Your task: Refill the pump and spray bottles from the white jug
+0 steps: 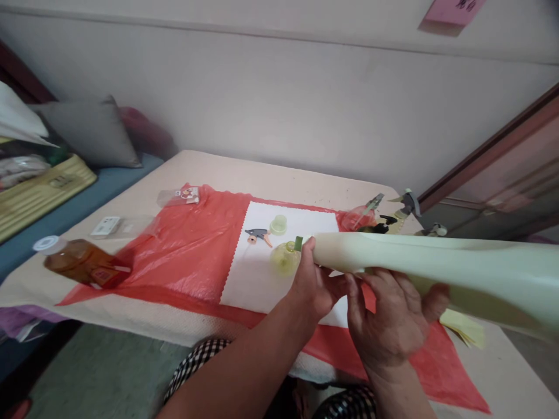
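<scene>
A large pale green jug-like bottle lies tipped almost level across the right side, its neck end pointing left. My left hand is wrapped round that neck end, and my right hand supports it from below. At its mouth a dark green piece shows. Just below and left stands a see-through yellow-green spray bottle, its neck uncovered, close to the jug's mouth; whether they touch I cannot tell. Behind it are a grey and orange spray trigger head and a translucent green cup-shaped cap.
A white scalloped sheet lies on red plastic film over the table. At left are a bottle of amber liquid and clear packaging. Pump and spray bottles stand at back right; yellow cloths lie at right.
</scene>
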Available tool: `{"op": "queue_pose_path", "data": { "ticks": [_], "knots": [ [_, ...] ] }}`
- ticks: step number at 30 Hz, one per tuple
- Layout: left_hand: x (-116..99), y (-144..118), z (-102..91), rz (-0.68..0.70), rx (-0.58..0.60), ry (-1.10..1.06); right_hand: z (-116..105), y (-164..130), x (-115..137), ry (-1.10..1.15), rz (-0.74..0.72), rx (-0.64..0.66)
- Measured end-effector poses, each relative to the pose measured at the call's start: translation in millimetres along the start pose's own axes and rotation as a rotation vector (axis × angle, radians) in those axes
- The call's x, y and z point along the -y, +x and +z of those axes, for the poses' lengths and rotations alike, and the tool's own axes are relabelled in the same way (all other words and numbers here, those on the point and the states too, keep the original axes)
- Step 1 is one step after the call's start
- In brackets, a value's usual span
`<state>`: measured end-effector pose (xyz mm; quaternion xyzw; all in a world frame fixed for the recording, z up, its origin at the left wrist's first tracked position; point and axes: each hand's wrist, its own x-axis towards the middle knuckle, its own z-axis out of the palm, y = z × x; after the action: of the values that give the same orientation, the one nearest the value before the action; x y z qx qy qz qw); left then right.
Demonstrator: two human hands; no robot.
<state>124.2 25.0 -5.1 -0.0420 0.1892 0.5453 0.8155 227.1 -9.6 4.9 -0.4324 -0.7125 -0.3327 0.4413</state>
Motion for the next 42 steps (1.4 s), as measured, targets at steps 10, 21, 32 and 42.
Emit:
{"op": "queue_pose_path", "data": {
  "ticks": [10, 21, 32, 42],
  "knots": [
    [1.6, 0.8, -0.8, 0.007, 0.007, -0.018, 1.6, 0.3, -2.0, -0.011, -0.015, -0.028],
    [2.1, 3.1, -2.1, -0.012, 0.009, -0.044, -0.2, -0.7, 2.0, 0.012, 0.030, 0.008],
    [1.4, -0.5, 1.0, 0.006, -0.007, -0.058, -2.0, 0.3, 3.6, -0.002, 0.031, 0.052],
    [1.0, 1.7, 0.3, 0.001, -0.003, -0.072, -2.0, 1.3, 4.4, 0.003, 0.014, 0.052]
  ]
}}
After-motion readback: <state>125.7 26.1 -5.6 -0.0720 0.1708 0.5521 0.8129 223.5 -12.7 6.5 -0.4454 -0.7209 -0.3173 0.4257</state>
